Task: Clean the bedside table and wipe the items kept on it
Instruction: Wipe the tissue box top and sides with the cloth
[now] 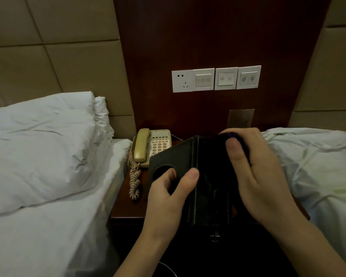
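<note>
Now – left hand (169,193) grip on tissue box (206,176); right hand (256,168) grip on dark cloth (231,134).

One telephone (151,147); one dark box (190,176); two hands; two beds; four wall plates (216,78)
</note>
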A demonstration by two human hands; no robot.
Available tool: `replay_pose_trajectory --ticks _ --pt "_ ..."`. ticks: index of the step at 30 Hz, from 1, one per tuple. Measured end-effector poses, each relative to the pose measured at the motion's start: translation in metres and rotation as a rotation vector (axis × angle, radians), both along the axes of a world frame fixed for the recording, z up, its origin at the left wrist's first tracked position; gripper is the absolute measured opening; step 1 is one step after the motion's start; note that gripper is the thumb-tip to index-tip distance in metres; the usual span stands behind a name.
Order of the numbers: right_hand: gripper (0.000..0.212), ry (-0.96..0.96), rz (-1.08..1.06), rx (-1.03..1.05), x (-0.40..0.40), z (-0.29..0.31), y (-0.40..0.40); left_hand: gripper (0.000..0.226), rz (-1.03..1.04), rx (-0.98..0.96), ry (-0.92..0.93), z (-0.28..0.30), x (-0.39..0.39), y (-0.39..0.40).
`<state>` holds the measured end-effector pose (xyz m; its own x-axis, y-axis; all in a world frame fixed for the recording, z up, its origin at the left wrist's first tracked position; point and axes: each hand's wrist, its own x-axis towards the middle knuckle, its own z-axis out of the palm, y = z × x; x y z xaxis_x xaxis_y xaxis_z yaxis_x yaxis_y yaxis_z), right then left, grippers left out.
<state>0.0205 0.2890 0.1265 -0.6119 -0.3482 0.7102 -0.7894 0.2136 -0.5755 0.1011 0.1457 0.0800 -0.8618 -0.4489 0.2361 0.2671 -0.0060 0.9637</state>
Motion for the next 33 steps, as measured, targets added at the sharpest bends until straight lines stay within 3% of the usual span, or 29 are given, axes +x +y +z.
replay_pose_trajectory --ticks 2,4,9,12,14,16,18,23,27,33 --pt "0.011 -0.047 0.010 -0.088 -0.001 0.001 0.003 0.049 -0.026 -0.022 -0.013 -0.003 0.001 0.001" --pt "0.014 -0.093 0.041 -0.126 0.000 0.002 0.007 0.040 -0.027 -0.026 -0.005 -0.002 0.002 0.004" --pt "0.012 0.066 0.024 0.037 0.016 0.005 -0.001 0.023 -0.048 0.029 -0.002 0.002 0.001 0.004" --pt "0.013 0.066 0.041 0.009 0.021 0.003 -0.006 0.011 -0.085 0.079 0.009 0.004 0.004 0.003" --pt "0.012 0.030 -0.014 -0.056 0.016 0.002 -0.005 0.018 -0.069 0.059 -0.010 0.004 0.005 0.002" --pt "0.011 0.007 -0.098 -0.103 0.010 0.001 -0.004 0.045 -0.042 0.009 -0.021 -0.001 0.003 0.000" --pt "0.011 0.013 -0.126 -0.116 0.014 0.000 -0.005 0.058 -0.026 0.005 -0.014 0.000 0.002 0.001" --pt "0.011 0.069 -0.032 -0.047 0.026 0.000 -0.013 0.043 -0.075 0.059 0.009 -0.002 0.001 -0.004" --pt "0.009 -0.040 -0.167 -0.147 0.009 0.002 -0.010 0.050 -0.033 0.054 -0.043 -0.002 -0.003 0.000" --pt "0.011 0.045 0.014 0.029 0.036 -0.001 -0.018 0.055 0.007 0.148 0.011 0.004 -0.004 -0.014"
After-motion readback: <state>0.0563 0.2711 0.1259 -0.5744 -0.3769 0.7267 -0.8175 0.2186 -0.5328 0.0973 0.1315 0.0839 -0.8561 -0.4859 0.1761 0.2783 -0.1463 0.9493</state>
